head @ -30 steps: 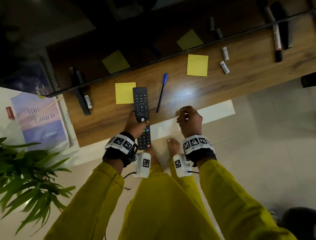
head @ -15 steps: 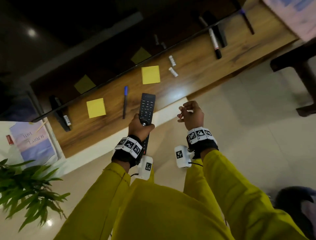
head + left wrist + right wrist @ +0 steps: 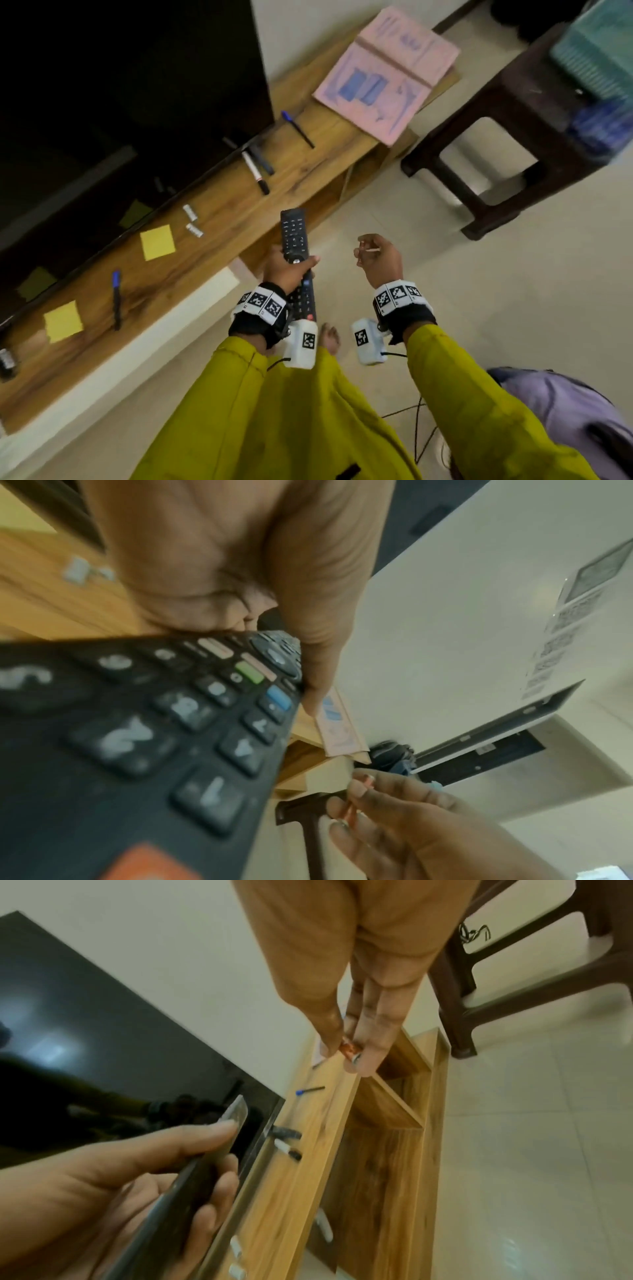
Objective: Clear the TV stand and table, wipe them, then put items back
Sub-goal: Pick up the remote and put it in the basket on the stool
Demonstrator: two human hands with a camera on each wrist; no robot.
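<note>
I've swung right since the last frame: the remote (image 3: 297, 260) is off the TV stand (image 3: 219, 219) and over the floor, gripped in my left hand (image 3: 286, 270), long axis pointing away from me. Only the right wrist view shows my right hand (image 3: 378, 258) pinching a small battery (image 3: 350, 1051).
</note>
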